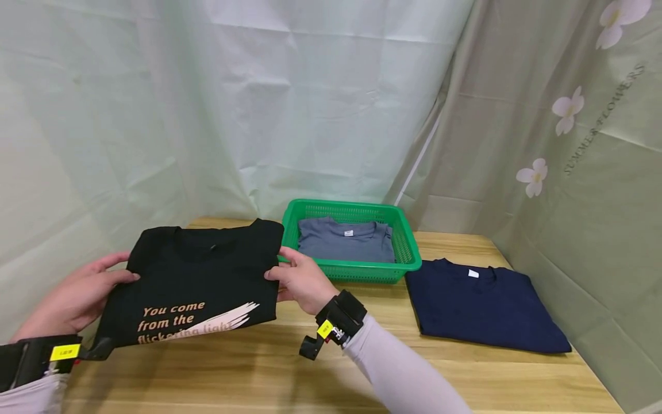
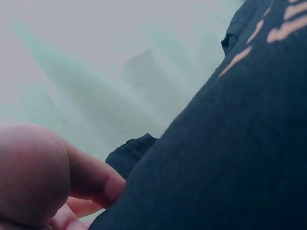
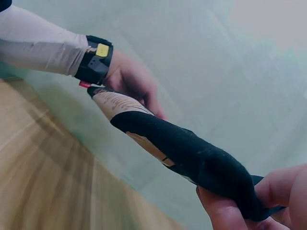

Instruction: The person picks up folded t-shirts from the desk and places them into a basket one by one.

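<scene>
A folded black T-shirt [image 1: 207,273] with printed lettering is held above the wooden table [image 1: 243,382], left of the green basket [image 1: 410,244]. The left hand [image 1: 85,293] pinches one side, the right hand [image 1: 305,282] the other. The basket contains a gray T-shirt [image 1: 343,246]; a navy T-shirt [image 1: 486,307] lies right of the basket.
</scene>
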The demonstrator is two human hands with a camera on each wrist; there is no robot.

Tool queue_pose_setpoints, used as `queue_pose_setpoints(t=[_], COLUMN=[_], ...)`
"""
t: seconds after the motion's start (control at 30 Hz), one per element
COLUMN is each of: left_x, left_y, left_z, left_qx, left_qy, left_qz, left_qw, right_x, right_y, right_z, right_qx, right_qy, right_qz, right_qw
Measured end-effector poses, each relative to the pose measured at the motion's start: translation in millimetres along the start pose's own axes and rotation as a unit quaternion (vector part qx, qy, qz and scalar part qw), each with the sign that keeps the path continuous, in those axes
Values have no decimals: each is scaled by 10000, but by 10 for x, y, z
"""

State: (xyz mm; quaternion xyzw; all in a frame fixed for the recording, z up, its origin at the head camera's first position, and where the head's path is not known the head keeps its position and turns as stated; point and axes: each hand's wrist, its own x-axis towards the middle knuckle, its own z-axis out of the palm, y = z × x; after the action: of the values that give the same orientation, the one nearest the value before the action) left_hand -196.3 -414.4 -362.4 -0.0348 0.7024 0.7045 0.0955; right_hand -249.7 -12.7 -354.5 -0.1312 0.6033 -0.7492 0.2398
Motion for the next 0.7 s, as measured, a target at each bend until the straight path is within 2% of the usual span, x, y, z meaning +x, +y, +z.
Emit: queue_pose_setpoints(t=[0.23, 0.47, 0.7], left_x=[10, 65, 141], left_y=[144, 206, 244], left_z=[130, 268, 437], left_qx=[598, 328, 808], left_qy=[115, 101, 81], left_qz=[-107, -36, 120], left_qw=[9981, 9994, 9966], right_x=[-40, -93, -173], right_y=[-91, -144, -177], right_z=[-101, -237, -422], right_qx=[-44, -115, -264], right_qy=[30, -2, -12], right_qz=[20, -78, -114], right_qw=[10000, 9999, 9996])
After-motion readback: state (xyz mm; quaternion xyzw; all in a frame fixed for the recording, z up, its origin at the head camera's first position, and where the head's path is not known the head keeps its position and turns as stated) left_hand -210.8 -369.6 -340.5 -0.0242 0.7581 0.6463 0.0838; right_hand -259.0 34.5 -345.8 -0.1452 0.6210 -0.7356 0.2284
